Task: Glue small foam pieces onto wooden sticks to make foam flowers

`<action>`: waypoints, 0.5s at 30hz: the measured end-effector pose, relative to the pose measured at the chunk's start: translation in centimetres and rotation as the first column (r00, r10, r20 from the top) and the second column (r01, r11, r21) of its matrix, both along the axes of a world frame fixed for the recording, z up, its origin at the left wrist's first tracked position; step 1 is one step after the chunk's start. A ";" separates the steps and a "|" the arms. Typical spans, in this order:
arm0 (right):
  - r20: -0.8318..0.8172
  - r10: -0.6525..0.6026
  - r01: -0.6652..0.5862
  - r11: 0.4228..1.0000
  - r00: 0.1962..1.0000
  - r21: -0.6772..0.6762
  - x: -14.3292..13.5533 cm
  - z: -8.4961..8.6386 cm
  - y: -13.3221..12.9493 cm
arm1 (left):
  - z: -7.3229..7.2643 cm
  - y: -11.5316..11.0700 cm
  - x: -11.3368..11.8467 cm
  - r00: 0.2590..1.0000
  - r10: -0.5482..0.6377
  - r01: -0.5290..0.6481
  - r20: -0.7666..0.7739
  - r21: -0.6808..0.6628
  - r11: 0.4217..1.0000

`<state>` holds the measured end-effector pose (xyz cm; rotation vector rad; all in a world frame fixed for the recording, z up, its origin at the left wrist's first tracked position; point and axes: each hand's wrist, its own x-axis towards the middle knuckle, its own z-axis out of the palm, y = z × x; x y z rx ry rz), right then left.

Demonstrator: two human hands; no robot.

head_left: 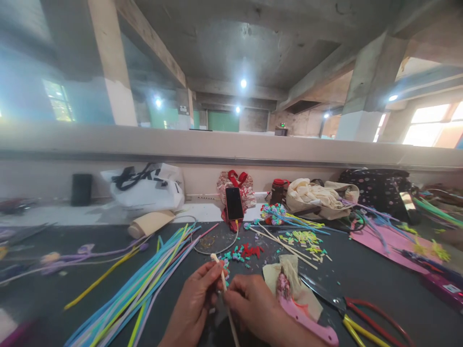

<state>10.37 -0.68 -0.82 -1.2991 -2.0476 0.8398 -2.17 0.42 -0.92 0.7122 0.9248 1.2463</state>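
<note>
My left hand (193,303) and my right hand (253,303) meet near the bottom middle of the view, both pinching a thin pale stick (222,282) that points up and away from me. Its lower end runs down between the hands. Small teal bits (235,257) and red bits (252,250) lie on the dark table (361,279) just beyond the stick's tip. A pink glue gun (300,313) rests on a beige cloth (289,274) right beside my right hand.
A fan of coloured pipe cleaners (152,274) spreads at left. Scissors with red and yellow handles (361,318) lie at right. A phone (234,203) leans at the back, with a white bag (148,188), a dark jar (278,190), cloth bags and pink paper (387,241).
</note>
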 end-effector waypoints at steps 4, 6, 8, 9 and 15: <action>0.089 -0.031 0.022 0.995 0.996 0.100 0.1 -0.1 -0.1 | 0.3 0.0 -0.3 0.999 0.025 -0.024 0.037 -0.022 0.999; 0.138 -0.034 0.016 0.991 0.990 0.129 0.1 -0.3 -0.3 | 0.3 -0.2 -0.3 0.998 0.026 -0.023 0.055 -0.056 0.998; 0.185 -0.036 0.009 0.989 0.982 0.144 0.1 -0.6 -0.5 | 0.4 -0.3 -0.3 0.998 0.022 -0.017 0.064 -0.090 0.996; 0.206 -0.037 0.006 0.989 0.978 0.149 0.1 -0.7 -0.6 | 0.4 -0.4 -0.2 0.998 0.020 -0.014 0.056 -0.096 0.995; 0.281 -0.043 -0.012 0.982 0.959 0.191 0.9 0.1 -1.6 | 1.2 -0.3 -0.2 0.998 0.064 -0.063 0.013 -0.069 0.996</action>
